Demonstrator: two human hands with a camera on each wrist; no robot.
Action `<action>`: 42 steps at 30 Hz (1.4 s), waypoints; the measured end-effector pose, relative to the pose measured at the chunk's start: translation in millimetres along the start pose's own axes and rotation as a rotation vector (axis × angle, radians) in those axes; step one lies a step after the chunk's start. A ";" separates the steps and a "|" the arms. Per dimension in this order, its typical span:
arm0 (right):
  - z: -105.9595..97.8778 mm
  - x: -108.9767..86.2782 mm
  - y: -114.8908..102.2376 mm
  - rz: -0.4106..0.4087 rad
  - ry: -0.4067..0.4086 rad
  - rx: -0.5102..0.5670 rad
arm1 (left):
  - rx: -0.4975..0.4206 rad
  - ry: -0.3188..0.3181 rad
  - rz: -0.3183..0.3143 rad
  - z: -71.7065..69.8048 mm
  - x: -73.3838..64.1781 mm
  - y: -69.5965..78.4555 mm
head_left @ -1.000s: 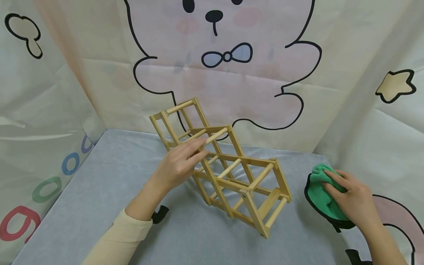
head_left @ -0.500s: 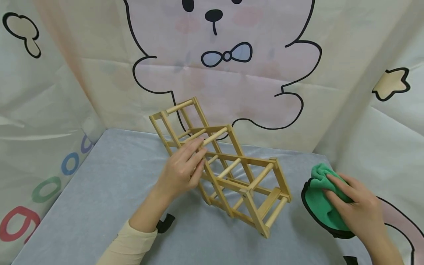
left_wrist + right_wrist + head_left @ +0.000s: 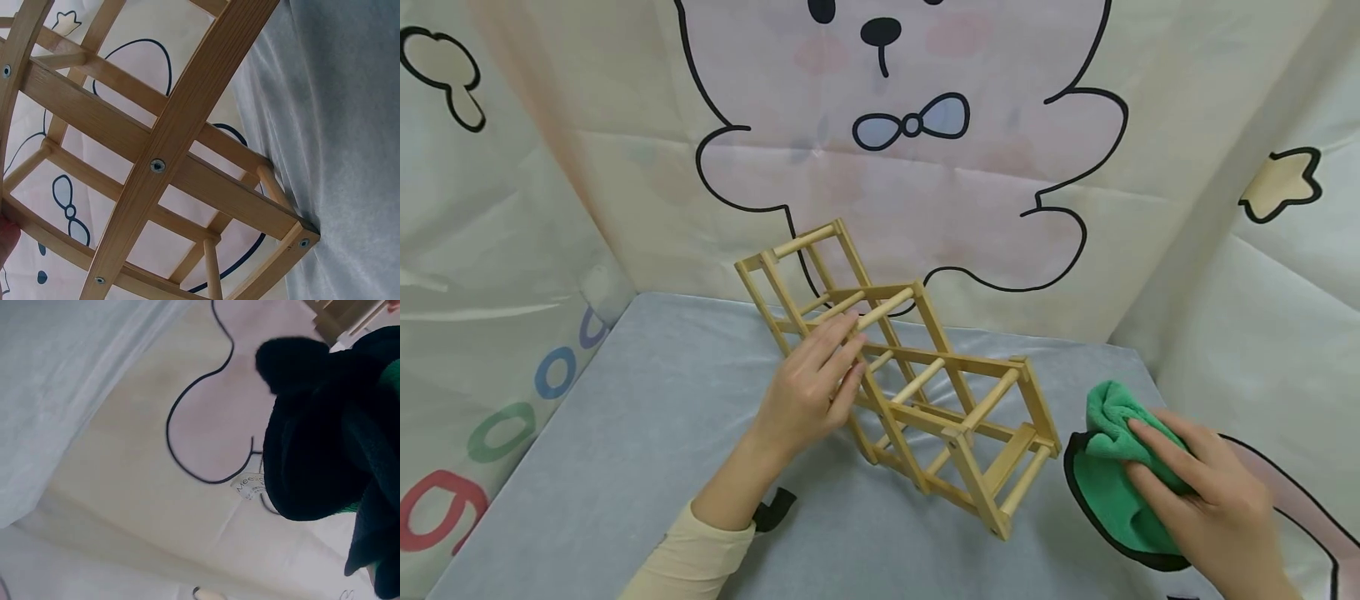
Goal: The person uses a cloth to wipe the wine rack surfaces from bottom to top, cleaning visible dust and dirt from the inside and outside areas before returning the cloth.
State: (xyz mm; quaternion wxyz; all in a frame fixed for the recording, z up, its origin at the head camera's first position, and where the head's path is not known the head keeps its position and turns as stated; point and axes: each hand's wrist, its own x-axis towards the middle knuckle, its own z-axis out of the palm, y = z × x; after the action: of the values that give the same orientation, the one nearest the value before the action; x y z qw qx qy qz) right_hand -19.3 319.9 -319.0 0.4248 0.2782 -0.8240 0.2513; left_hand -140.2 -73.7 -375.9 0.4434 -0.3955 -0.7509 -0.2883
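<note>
A light wooden rack (image 3: 977,367) of slats and round dowels stands tilted on the grey-blue cloth surface. My left hand (image 3: 808,383) holds it at a middle upright, fingers over the slat and thumb below. In the left wrist view the rack (image 3: 181,131) fills most of the picture, with screw heads along its slats and a fingertip (image 3: 7,237) at the left edge. My right hand (image 3: 1213,500) grips a bunched green cleaning cloth (image 3: 1131,492) with black edging, right of the rack and apart from it. The right wrist view shows the cloth's dark side (image 3: 312,437) and a white label (image 3: 249,486).
The grey-blue covered surface (image 3: 587,467) runs back to a printed fabric backdrop (image 3: 970,208) with a bear drawing. Fabric side walls (image 3: 497,208) rise at left and right. A black strap (image 3: 772,510) hangs by the left wrist.
My right hand has moved the cloth slightly left and nearer to me. My left thumb has come into view below the slat; the rack stays in place.
</note>
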 end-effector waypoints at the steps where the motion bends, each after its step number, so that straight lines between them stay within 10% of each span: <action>1: 2.0 1.6 -4.4 -0.020 0.006 0.029 | -0.002 -0.001 -0.003 -0.1 -0.3 0.2; 18: 36.9 -13.8 -26.9 -0.293 -0.151 0.106 | 0.003 -0.004 -0.008 1.2 -1.2 0.2; 42: 43.2 -39.1 -26.8 -0.218 -0.292 -0.188 | -0.014 0.003 -0.032 3.1 -1.5 2.5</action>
State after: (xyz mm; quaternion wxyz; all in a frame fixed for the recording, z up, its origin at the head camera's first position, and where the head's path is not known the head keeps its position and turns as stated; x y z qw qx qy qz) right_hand -6.6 282.1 -369.3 0.3499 0.3584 -0.8616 0.0826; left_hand -138.9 -70.5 -378.4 0.4374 -0.3860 -0.7544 -0.3011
